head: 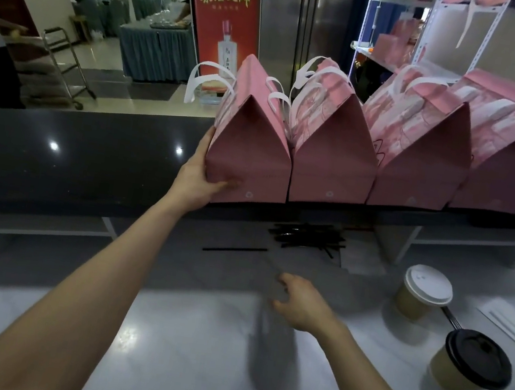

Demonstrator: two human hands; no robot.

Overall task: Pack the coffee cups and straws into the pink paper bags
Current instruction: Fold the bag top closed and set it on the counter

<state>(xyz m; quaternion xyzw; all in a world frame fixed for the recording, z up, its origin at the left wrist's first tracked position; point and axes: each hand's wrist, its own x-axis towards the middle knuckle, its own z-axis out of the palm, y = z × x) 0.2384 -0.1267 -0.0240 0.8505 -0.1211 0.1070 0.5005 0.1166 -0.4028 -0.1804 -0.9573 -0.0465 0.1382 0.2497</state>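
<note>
Four pink bags stand in a row on the dark upper counter (71,145), running from 12 o'clock out toward 2 o'clock, each touching the next. The leftmost bag (252,146) has its top folded shut and white handles hanging at its far side. The left hand (197,173) holds this bag at its lower left corner: the palm lies against the left side and the thumb wraps onto the near face. The second bag (334,159), third bag (423,163) and fourth bag (511,157) are also closed at the top.

The right hand (301,303) hovers over the lower white counter (190,353) near the centre, fingers loosely curled and spread, holding nothing.

On the white counter, a heap of black straws (307,236) lies at 12 o'clock just under the edge of the dark counter, with a single straw (234,249) lying apart to its left. At 3 o'clock stands a brown cup with a white lid (424,293), and nearer, at 4 o'clock, a brown cup with a black lid (470,363); the two are near each other but apart. White wrapped sticks (512,326) lie at the right edge.

Beyond the counters, at 11 o'clock, is a red banner (224,14), and at 1 o'clock a white shelf (426,36) with more pink bags
</note>
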